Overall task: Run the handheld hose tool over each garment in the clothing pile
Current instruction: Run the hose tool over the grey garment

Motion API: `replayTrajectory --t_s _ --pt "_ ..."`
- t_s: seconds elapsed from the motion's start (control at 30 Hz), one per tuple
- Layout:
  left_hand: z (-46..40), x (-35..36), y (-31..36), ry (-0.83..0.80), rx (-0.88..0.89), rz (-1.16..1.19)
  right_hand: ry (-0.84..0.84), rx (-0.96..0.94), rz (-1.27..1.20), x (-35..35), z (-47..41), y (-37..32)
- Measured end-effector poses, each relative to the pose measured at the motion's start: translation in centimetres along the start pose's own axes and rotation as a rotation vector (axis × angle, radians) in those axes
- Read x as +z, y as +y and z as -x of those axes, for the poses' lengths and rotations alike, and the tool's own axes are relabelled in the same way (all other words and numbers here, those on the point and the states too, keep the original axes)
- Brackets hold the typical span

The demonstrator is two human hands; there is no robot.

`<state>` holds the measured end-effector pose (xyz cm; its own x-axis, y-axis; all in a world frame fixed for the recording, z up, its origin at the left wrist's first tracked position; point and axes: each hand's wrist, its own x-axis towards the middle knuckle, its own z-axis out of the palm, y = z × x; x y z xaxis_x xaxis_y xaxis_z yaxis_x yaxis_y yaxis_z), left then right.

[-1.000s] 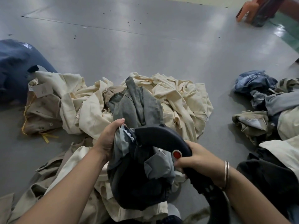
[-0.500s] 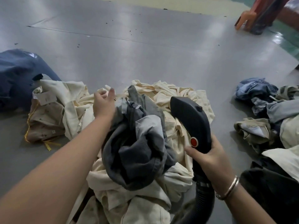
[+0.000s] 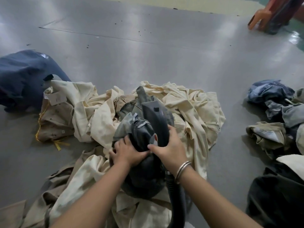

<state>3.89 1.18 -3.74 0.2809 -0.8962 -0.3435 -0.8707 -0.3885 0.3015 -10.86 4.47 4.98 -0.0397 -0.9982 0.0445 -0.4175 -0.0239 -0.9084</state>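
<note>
The dark grey garment (image 3: 141,137) sits bunched atop the cream clothing pile (image 3: 189,109) on the floor (image 3: 148,55). The left hand (image 3: 126,152) grips its near fold, fingers curled. The right hand (image 3: 169,147) wraps the black hose tool (image 3: 158,117), pressed against the garment's right side.

The left hand (image 3: 126,153) has dropped from its raised spot to grip the grey garment (image 3: 141,139) nearer. The right hand (image 3: 169,145) has tipped the black hose tool (image 3: 156,117) down onto it.
</note>
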Motion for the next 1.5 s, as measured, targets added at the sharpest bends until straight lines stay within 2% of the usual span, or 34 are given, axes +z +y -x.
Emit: replayTrajectory --t_s 0.1,0.2,0.3,0.4,0.57,0.63,0.67,0.73,0.8,0.83,0.9,0.93,0.97,1.0,1.03,1.07,1.1,1.17,1.2,1.27,1.33,1.4,1.5 --pt "0.0 0.8 1.1 -0.104 0.045 -0.03 0.028 -0.012 0.124 2.5 -0.8 1.3" --pt "0.5 0.9 -0.2 -0.271 0.137 0.171 0.02 0.025 0.198 2.7 -1.3 3.4" --pt "1.3 -1.0 -1.9 -0.409 0.282 0.288 0.036 0.048 0.232 0.5 -1.6 4.9" --pt "1.9 -4.7 -2.0 -0.495 0.308 0.386 0.147 -0.027 0.238 -3.5 -2.2 4.8" --pt "6.3 -11.3 -1.9 -0.785 0.287 1.363 0.385 -0.037 0.257 -11.6 -4.6 4.1" --pt "8.0 -12.1 -0.6 -0.754 0.444 1.606 0.429 0.027 0.19 -13.2 -5.5 3.7" --pt "8.5 -12.2 0.5 -0.672 0.527 1.703 0.414 0.04 0.148 -13.3 -5.8 3.4" --pt "8.0 -12.2 2.2 -0.391 0.547 1.782 0.314 0.046 0.078 -13.1 -6.0 2.6" --pt "5.5 -11.9 2.6 -0.293 0.433 1.655 0.201 0.056 0.068 -12.8 -5.7 2.1" --pt "4.0 -11.5 2.3 -0.256 0.332 1.436 0.165 0.06 0.068 -12.7 -5.3 1.9" --pt "1.0 -9.2 0.5 -0.134 0.117 0.759 0.14 0.059 0.049 -12.4 -4.4 1.6" --pt "0.4 -7.6 -0.7 -0.005 0.032 0.44 0.138 0.06 0.034 -12.2 -3.9 1.4" --pt "0.5 -6.2 -1.4 0.144 -0.001 0.303 0.135 0.06 0.019 -11.9 -3.4 1.2" --pt "1.0 -5.0 -1.6 0.262 0.011 0.318 0.129 0.057 0.005 -11.4 -3.1 1.0" --pt "1.7 -3.6 -1.6 0.304 0.03 0.423 0.117 0.044 -0.005 -10.8 -2.8 0.7" --pt "2.3 -2.4 -1.3 0.262 0.011 0.565 0.102 0.028 -0.009 -10.1 -2.6 0.4" --pt "2.8 -1.4 -0.8 0.143 -0.058 0.67 0.078 0.01 -0.01 -9.2 -2.5 0.0" --pt "3.5 0.2 0.5 -0.097 -0.173 0.787 0.013 -0.036 0.006 -7.4 -2.0 -0.4" --pt "3.9 0.7 1.0 -0.136 -0.194 0.809 -0.017 -0.052 0.032 -6.5 -1.6 -0.4" --pt "5.3 0.7 1.7 -0.007 -0.153 0.764 -0.069 -0.032 0.076 -5.1 -0.7 0.6" --pt "7.8 0.1 1.9 0.152 0.006 0.752 -0.09 0.02 0.088 -4.4 0.3 2.1" --pt "10.9 -0.3 2.1 0.085 0.187 0.604 -0.046 0.058 0.076 -4.2 0.8 3.3" --pt "12.2 0.8 2.7 -0.086 0.303 0.108 0.027 0.125 0.019 -4.4 0.7 3.8"
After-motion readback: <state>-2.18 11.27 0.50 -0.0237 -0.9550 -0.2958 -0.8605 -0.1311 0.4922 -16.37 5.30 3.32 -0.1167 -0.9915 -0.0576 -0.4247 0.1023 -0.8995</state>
